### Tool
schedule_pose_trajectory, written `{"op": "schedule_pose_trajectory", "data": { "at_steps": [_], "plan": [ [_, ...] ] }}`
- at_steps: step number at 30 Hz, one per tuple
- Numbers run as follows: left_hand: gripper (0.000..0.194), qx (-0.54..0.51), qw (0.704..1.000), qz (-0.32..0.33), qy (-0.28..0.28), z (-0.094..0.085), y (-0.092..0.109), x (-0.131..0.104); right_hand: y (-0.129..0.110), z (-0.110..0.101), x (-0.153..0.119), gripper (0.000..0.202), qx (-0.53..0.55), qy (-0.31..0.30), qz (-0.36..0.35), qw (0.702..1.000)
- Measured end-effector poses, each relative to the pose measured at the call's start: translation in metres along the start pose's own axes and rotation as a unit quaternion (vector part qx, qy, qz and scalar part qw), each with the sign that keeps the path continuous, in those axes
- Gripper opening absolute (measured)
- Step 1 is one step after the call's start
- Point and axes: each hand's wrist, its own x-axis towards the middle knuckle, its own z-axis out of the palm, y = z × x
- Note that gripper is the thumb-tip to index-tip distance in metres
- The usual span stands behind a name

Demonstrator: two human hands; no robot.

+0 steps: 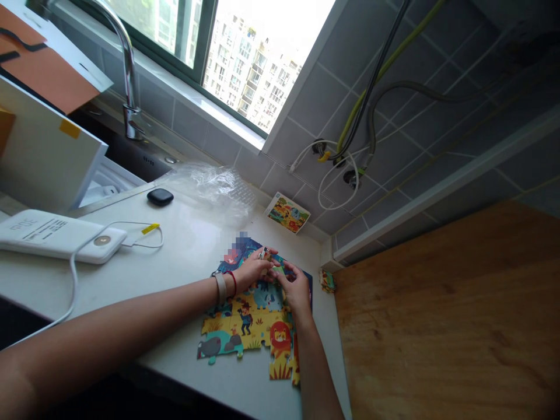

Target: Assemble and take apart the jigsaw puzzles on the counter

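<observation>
A flat, knobby-edged puzzle (257, 318) lies near the right edge of the smooth white counter (184, 251), under the left hand (254, 270) pinching small flat pieces (264, 254) and the right hand (297, 287), whose grip I cannot tell, with crinkly clear plastic (214, 189) by the back edge.

Power bank (63, 238), white: large grey characters (21, 224) and several lines of small print (41, 233) on top, none legible.

Puzzle (242, 335) partly hidden behind left hand (254, 270), right hand (298, 293) — white device (56, 233) cut by left edge.
</observation>
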Motion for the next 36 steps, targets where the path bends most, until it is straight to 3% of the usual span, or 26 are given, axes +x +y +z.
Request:
{"op": "schedule_pose_trajectory", "data": {
  "at_steps": [7, 13, 20, 31, 36],
  "plan": [
    [0.046, -0.007, 1.0, 0.001, 0.0, 0.001, 0.001, 0.0, -0.006, -0.001, -0.007, 0.055, -0.25, -0.002, -0.016, 0.968],
    [0.047, -0.005, 1.0, 0.011, -0.006, 0.0, -0.001, 0.001, -0.017, 0.003, -0.013, 0.046, -0.327, -0.026, -0.023, 0.945],
    [0.046, 0.007, 1.0, 0.028, 0.01, 0.0, -0.002, 0.003, -0.021, 0.003, -0.011, 0.037, -0.308, -0.049, -0.027, 0.95],
    [0.054, 0.014, 0.999, 0.046, 0.004, -0.001, -0.005, 0.005, -0.016, 0.005, -0.003, 0.051, -0.186, -0.076, 0.017, 0.979],
    [0.047, 0.022, 0.998, 0.052, 0.021, -0.002, 0.0, 0.005, -0.014, 0.009, 0.0, 0.05, -0.084, -0.039, 0.003, 0.996]
  ]
}}
